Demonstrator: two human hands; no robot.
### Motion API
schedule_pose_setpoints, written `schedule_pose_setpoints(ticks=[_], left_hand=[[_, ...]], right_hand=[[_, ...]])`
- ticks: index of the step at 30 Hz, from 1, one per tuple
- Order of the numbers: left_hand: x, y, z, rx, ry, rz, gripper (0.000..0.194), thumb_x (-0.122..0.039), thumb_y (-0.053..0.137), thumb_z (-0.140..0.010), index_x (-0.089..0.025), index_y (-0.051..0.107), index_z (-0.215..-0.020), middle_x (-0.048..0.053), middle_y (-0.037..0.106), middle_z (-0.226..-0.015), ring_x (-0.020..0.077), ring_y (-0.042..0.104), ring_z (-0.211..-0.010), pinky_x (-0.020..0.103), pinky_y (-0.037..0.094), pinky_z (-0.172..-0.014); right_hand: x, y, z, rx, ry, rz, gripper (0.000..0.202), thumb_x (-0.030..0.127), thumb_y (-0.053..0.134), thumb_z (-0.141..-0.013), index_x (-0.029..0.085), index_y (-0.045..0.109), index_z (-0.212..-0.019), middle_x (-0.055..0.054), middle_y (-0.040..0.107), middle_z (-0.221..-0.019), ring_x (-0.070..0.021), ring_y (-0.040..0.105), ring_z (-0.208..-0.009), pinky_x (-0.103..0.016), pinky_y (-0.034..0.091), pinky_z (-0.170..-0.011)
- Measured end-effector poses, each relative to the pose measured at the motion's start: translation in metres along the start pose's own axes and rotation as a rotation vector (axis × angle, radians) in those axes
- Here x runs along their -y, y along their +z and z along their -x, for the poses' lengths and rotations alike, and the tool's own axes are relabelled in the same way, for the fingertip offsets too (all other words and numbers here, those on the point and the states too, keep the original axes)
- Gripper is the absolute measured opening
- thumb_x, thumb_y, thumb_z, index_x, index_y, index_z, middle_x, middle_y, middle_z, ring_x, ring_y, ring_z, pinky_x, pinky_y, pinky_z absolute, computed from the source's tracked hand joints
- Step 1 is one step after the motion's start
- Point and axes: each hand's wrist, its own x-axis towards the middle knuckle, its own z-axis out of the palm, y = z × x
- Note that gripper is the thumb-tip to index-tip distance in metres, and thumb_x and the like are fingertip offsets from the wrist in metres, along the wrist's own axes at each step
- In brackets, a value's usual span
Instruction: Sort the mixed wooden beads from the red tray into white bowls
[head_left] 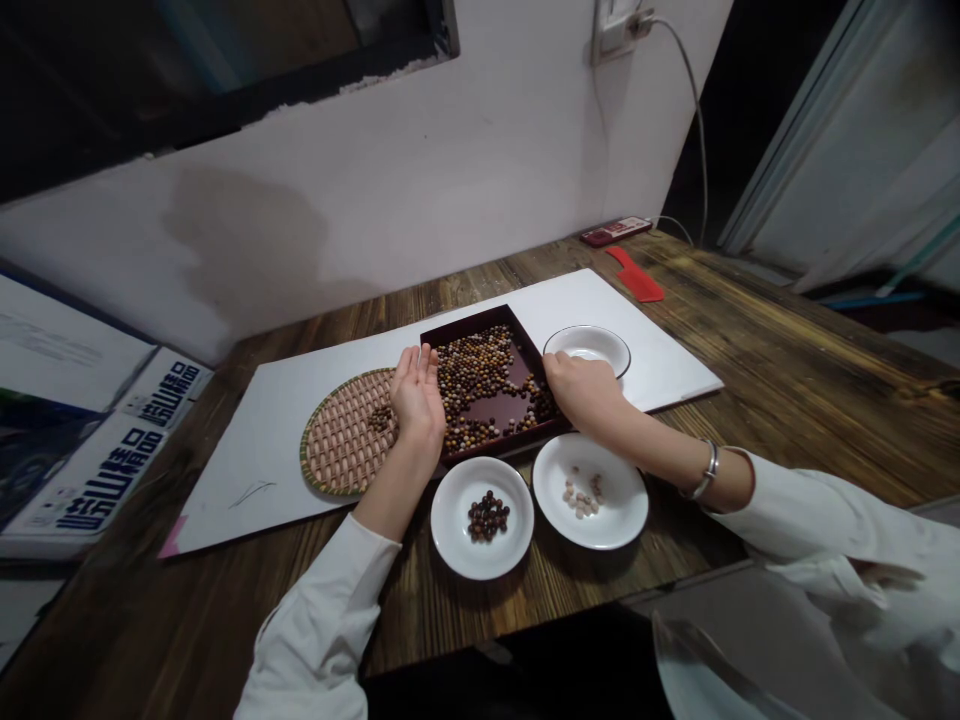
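A dark maroon tray (517,440) holds many small beads (480,365) in brown, yellow and black. My left hand (418,395) is at the tray's left side, fingers stretched out and palm turned up, with nothing visible in it. Closed fingers mark my right hand (581,388) at the tray's right rim; its fingertips are hidden, so whether it grips the rim or a bead I cannot tell. Partly behind my left forearm lies an oval woven mat (337,440) with a small heap of brown beads (381,417).
Near the table edge stand a white bowl (450,545) of dark red-brown beads and a white plate (551,510) of pale beads. A rimmed white dish (600,340) sits behind my right hand. A red comb (637,278) and a phone (615,232) lie by the wall.
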Motion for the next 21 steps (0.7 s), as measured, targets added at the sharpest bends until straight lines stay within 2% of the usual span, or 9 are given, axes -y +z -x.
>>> schedule_pose_setpoints(ticks=[6,12,18,21], left_hand=[[0.0002,0.0009,0.0008,0.024,-0.006,0.0,0.048,0.005,0.036,-0.085,0.001,0.043,-0.132,0.025,0.041,-0.145,0.0209,0.053,-0.126,0.026,0.048,-0.104],[-0.0003,0.0011,0.0017,0.049,-0.04,-0.014,0.048,0.006,0.036,-0.083,-0.003,0.048,-0.129,0.021,0.043,-0.145,0.0185,0.054,-0.126,0.025,0.046,-0.105],[0.0056,-0.0032,-0.0055,0.089,-0.08,-0.042,0.045,0.008,0.039,-0.075,-0.006,0.059,-0.113,0.02,0.048,-0.14,0.018,0.057,-0.122,0.028,0.045,-0.106],[0.0089,-0.0059,-0.0077,0.122,-0.109,-0.101,0.041,0.006,0.044,-0.073,-0.011,0.064,-0.105,0.015,0.051,-0.139,0.0177,0.056,-0.122,0.032,0.041,-0.108]], right_hand=[[-0.0005,0.0023,-0.0007,-0.014,0.0,0.013,0.027,0.006,0.031,-0.091,0.009,0.054,-0.105,-0.016,0.064,-0.097,-0.0256,0.066,-0.085,-0.03,0.039,-0.059],[-0.0004,0.0015,-0.0002,-0.01,-0.004,0.018,0.026,0.007,0.031,-0.092,0.009,0.053,-0.105,-0.017,0.064,-0.097,-0.0241,0.066,-0.085,-0.028,0.039,-0.061],[-0.0003,0.0001,-0.0001,0.001,-0.005,0.013,0.026,0.007,0.031,-0.091,0.009,0.053,-0.105,-0.017,0.064,-0.098,-0.0256,0.066,-0.086,-0.029,0.039,-0.06],[-0.0003,-0.0006,-0.0002,0.004,-0.006,0.003,0.026,0.007,0.031,-0.091,0.009,0.053,-0.105,-0.017,0.064,-0.098,-0.0257,0.066,-0.086,-0.029,0.039,-0.061]])
